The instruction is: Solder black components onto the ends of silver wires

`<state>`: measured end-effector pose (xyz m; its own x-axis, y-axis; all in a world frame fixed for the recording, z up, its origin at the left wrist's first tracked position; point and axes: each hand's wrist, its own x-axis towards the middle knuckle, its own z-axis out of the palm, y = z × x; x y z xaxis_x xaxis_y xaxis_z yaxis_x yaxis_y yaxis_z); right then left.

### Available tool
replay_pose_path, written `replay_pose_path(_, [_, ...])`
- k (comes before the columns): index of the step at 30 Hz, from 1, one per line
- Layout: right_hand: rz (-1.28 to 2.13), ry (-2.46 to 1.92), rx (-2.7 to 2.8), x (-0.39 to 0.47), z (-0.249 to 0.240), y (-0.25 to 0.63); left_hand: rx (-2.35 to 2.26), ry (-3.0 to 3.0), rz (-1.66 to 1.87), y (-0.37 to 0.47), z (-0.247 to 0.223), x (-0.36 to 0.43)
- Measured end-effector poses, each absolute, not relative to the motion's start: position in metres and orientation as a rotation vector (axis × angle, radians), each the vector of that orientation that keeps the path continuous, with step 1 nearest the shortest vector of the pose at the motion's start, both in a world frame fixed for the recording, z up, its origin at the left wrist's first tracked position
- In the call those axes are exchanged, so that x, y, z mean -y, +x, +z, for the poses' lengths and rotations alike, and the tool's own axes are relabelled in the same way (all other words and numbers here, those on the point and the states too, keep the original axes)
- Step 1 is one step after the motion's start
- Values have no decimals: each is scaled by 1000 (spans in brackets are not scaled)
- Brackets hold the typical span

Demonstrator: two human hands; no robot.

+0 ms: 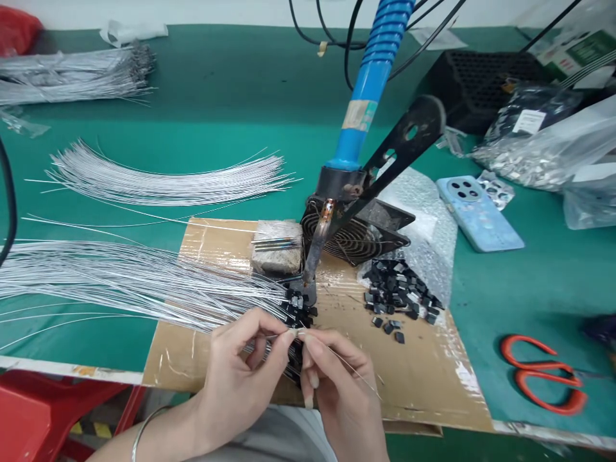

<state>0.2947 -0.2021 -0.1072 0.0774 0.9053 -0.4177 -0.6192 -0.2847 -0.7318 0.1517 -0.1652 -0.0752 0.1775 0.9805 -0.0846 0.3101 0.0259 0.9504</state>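
Both hands meet at the front of the brown cardboard (409, 385), fingertips nearly touching. My left hand (250, 366) pinches a thin wire near its end. Opposite it, my right hand (337, 378) is closed on a thin pale wire (356, 372) that runs down to the right past the fingers. Whatever sits between the fingertips is too small to make out. Just behind the hands lie black connectors (298, 308) at the ends of a long bundle of silvery wires (144, 276). Small black pieces (399, 289) are heaped to the right on bubble wrap.
A blue soldering tool (356, 122) on a black bracket (409, 141) rises behind the hands, beside a fan (353, 237) and a grey block (276, 247). Right: phone (481, 212), orange-handled scissors (543, 372). Another wire bundle (168, 183) lies back left; a red stool (48, 410) stands front left.
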Motion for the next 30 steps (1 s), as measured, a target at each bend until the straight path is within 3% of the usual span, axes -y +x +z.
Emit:
replay_pose_path(9, [1420,-1098,518,210,-113,311,-1334,1289,850,156,-68,154])
replay_pose_path(11, [1220,-1199,637,216,-117,338,-1358,1255,851,155,-68,151])
replay_pose_path(16, [265,-1889,995,229,-130,408,-1356,1213,827,152,-69,147])
replay_pose_path(19, [119,-1980,1319,230,-140,425,-1346,1185,818,150,-69,147])
replay_pose_path(24, [109,-1952,1412,229,-149,425,-1315,1200,807,149,-68,146])
replay_pose_path(30, [-244,-1843,1678,216,-140,420,-1308,1220,780,149,-68,144])
